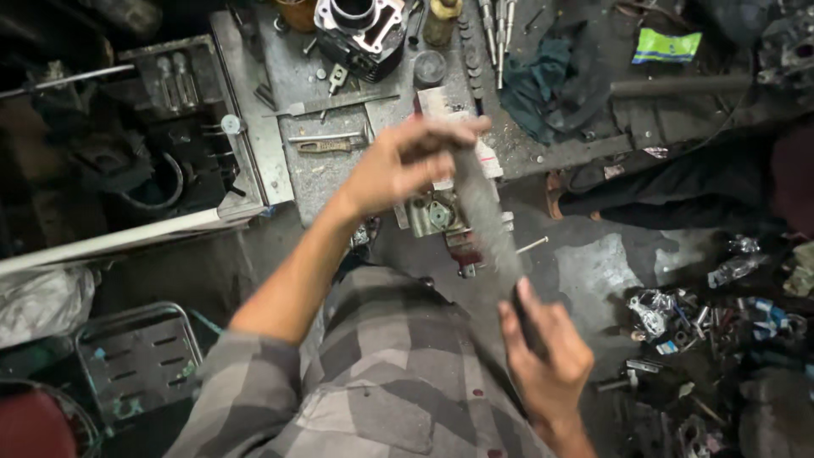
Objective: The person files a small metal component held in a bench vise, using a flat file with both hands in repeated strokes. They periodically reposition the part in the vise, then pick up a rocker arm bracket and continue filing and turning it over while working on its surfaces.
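My left hand [405,163] pinches the far end of a long flat grey metal file [485,219], which looks blurred. My right hand [547,349] grips the file's near end, close to my body. The file runs diagonally over a small metal engine part [434,214] clamped at the workbench edge. My checked grey shirt fills the lower middle of the view.
On the grey workbench [297,80] lie an engine cylinder block [360,30], another file [331,104], a screwdriver [326,146], several drill bits and a dark rag [543,76]. A metal stool [140,356] stands lower left. Scrap parts litter the floor [678,318] at right, by another person's dark clothing [678,187].
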`<action>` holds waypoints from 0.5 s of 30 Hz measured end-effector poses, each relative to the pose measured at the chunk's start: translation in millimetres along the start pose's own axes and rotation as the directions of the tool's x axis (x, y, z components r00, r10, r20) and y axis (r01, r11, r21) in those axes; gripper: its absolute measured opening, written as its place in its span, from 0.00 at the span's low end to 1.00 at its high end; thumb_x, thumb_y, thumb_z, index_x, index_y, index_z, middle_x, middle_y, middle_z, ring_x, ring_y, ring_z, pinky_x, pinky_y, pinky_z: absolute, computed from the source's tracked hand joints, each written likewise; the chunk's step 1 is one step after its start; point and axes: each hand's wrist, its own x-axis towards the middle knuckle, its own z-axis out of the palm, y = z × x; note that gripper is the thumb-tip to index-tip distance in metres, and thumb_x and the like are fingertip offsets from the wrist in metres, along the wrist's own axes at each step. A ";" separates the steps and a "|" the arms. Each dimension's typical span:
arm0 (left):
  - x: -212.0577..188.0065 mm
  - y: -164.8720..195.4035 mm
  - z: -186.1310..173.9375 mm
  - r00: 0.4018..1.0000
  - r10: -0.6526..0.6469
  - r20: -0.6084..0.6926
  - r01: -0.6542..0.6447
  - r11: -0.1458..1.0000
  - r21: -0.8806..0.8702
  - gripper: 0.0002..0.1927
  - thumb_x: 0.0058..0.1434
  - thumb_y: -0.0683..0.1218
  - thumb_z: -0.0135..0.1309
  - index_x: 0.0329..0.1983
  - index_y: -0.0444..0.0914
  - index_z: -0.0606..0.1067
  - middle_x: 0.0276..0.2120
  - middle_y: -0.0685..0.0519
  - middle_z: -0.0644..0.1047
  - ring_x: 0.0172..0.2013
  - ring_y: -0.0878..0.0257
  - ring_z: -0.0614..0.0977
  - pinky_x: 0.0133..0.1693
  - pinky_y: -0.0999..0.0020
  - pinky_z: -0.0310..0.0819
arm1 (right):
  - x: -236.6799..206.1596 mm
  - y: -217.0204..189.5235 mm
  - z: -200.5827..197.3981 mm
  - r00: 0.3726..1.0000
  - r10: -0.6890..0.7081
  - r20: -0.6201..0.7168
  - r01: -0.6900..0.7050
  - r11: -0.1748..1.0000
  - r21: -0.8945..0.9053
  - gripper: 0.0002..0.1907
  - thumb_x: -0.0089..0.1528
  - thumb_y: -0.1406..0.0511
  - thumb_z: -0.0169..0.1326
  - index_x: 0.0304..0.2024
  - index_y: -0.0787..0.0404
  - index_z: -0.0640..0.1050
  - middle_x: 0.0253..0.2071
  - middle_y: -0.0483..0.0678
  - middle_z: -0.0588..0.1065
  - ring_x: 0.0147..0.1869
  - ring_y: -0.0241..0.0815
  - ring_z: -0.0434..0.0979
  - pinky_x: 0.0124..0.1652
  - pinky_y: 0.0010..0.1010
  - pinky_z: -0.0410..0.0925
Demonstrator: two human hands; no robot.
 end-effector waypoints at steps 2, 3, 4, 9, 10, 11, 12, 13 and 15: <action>-25.4 12.1 23.1 0.984 -0.005 -0.181 0.061 0.950 0.307 0.16 0.65 0.44 0.60 0.56 0.39 0.77 0.55 0.49 0.80 0.51 0.61 0.83 0.54 0.68 0.78 | -17.2 11.9 0.5 0.993 -0.086 0.078 0.083 0.996 0.033 0.23 0.57 0.73 0.67 0.55 0.62 0.79 0.31 0.48 0.76 0.28 0.37 0.74 0.29 0.28 0.67; -31.0 14.9 30.0 0.969 0.015 -0.248 0.101 0.889 0.447 0.18 0.63 0.46 0.62 0.56 0.38 0.78 0.50 0.49 0.83 0.46 0.62 0.85 0.49 0.70 0.79 | -21.5 15.8 3.3 0.988 -0.122 0.099 0.118 0.992 0.046 0.24 0.56 0.73 0.67 0.55 0.62 0.79 0.32 0.48 0.77 0.29 0.36 0.76 0.29 0.28 0.67; -33.7 16.3 34.8 0.944 0.064 -0.323 0.119 0.850 0.514 0.15 0.64 0.46 0.62 0.51 0.38 0.78 0.45 0.49 0.83 0.42 0.63 0.85 0.45 0.70 0.78 | -23.3 18.0 6.8 0.985 -0.145 0.090 0.143 0.989 0.027 0.24 0.55 0.72 0.68 0.55 0.63 0.79 0.31 0.48 0.77 0.28 0.36 0.76 0.28 0.28 0.67; -16.5 9.9 38.2 0.842 0.143 -0.519 0.306 0.667 0.680 0.13 0.64 0.49 0.62 0.27 0.36 0.78 0.19 0.49 0.76 0.19 0.61 0.76 0.24 0.62 0.66 | -15.0 13.6 14.5 0.970 -0.226 0.086 0.231 0.971 -0.053 0.24 0.54 0.71 0.70 0.52 0.62 0.81 0.29 0.47 0.76 0.26 0.37 0.75 0.26 0.30 0.66; -11.0 7.0 37.5 0.857 0.155 -0.491 0.281 0.659 0.698 0.15 0.65 0.49 0.61 0.26 0.35 0.76 0.18 0.49 0.74 0.17 0.60 0.74 0.23 0.61 0.65 | -14.2 12.6 12.8 0.974 -0.210 0.085 0.215 0.975 -0.060 0.24 0.54 0.71 0.70 0.53 0.63 0.81 0.30 0.47 0.76 0.27 0.37 0.76 0.26 0.30 0.67; -5.3 2.9 37.5 0.870 0.167 -0.464 0.255 0.652 0.714 0.17 0.65 0.49 0.60 0.24 0.35 0.75 0.16 0.49 0.72 0.16 0.59 0.73 0.23 0.60 0.64 | -14.9 12.5 9.8 0.977 -0.195 0.085 0.201 0.977 -0.068 0.24 0.54 0.71 0.69 0.54 0.63 0.80 0.32 0.47 0.77 0.28 0.37 0.76 0.27 0.30 0.67; 0.2 -2.2 37.8 0.881 0.178 -0.438 0.230 0.648 0.726 0.19 0.66 0.50 0.59 0.22 0.35 0.73 0.14 0.48 0.70 0.15 0.59 0.71 0.23 0.60 0.63 | -15.7 12.9 6.7 0.980 -0.181 0.088 0.188 0.979 -0.078 0.25 0.55 0.71 0.68 0.55 0.63 0.80 0.33 0.48 0.77 0.29 0.37 0.77 0.28 0.29 0.68; 5.6 -8.7 38.1 0.888 0.195 -0.417 0.209 0.635 0.743 0.20 0.67 0.49 0.59 0.22 0.35 0.73 0.15 0.48 0.70 0.16 0.58 0.72 0.23 0.59 0.63 | -16.6 13.8 3.9 0.983 -0.167 0.077 0.175 0.979 -0.104 0.24 0.55 0.70 0.69 0.54 0.63 0.80 0.32 0.48 0.76 0.29 0.38 0.76 0.28 0.30 0.68; 16.9 -25.1 37.2 0.897 0.231 -0.377 0.168 0.609 0.775 0.20 0.69 0.49 0.57 0.22 0.35 0.72 0.17 0.46 0.71 0.18 0.56 0.72 0.24 0.59 0.63 | -15.7 14.2 0.1 0.987 -0.148 0.059 0.155 0.976 -0.155 0.24 0.55 0.70 0.70 0.54 0.63 0.81 0.30 0.48 0.75 0.28 0.39 0.75 0.28 0.32 0.67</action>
